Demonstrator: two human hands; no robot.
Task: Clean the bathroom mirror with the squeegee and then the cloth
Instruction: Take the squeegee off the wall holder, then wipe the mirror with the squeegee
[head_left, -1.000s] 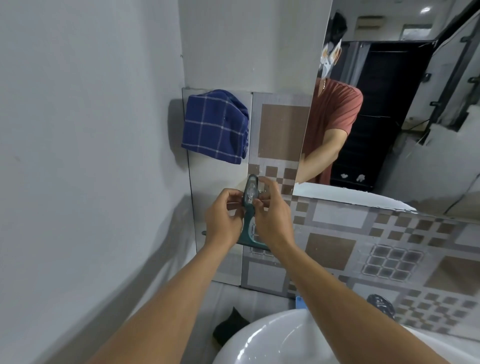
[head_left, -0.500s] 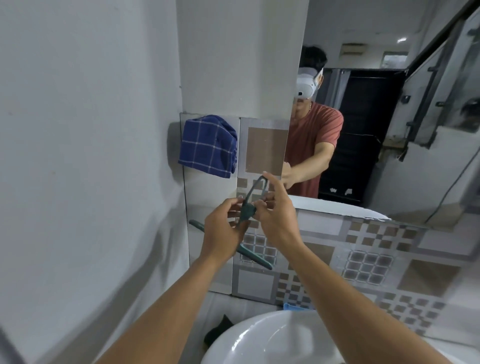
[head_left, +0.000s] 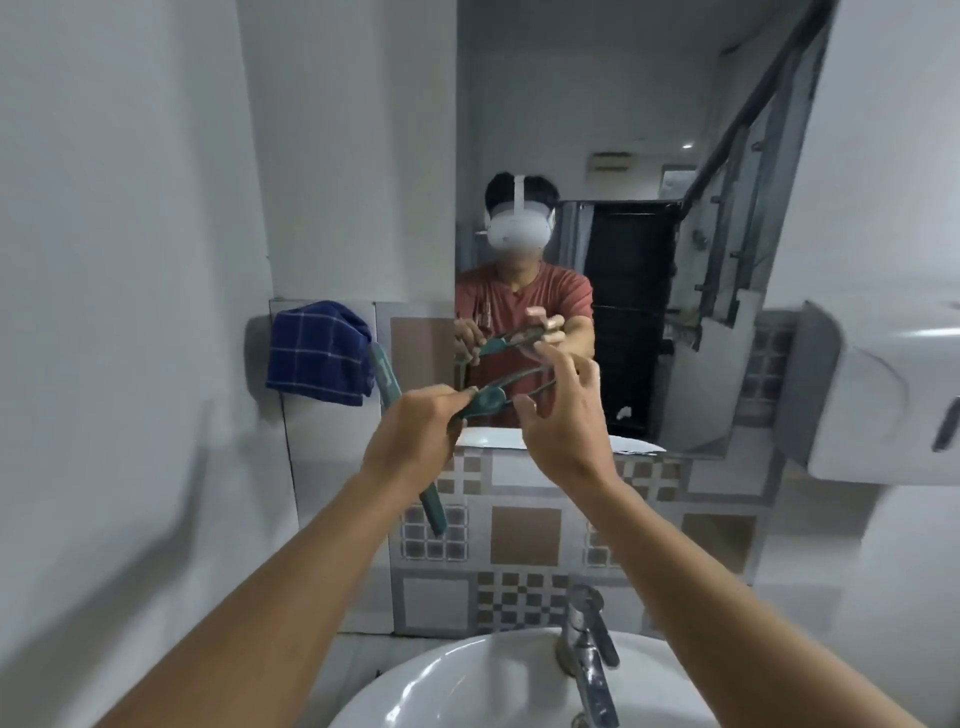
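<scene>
Both hands have lifted the squeegee (head_left: 480, 400) up off the wall and swung it round in front of the mirror (head_left: 613, 156). Now the left hand (head_left: 410, 441) has its grip closed on the green part where handle meets blade. The right hand (head_left: 561, 421) pinches the thin loop handle with fingertips only, the other fingers spread loose. The blade hangs down to the left, not yet on the glass.

To do this well, I think one hand should take the handle firmly, then lay the blade flat at the top of the mirror and pull straight down.

The blue cloth (head_left: 317, 353) hangs on the wall, waiting for later. Below, the white sink (head_left: 467, 686) looks empty, with its tap (head_left: 587, 644) at the back.
</scene>
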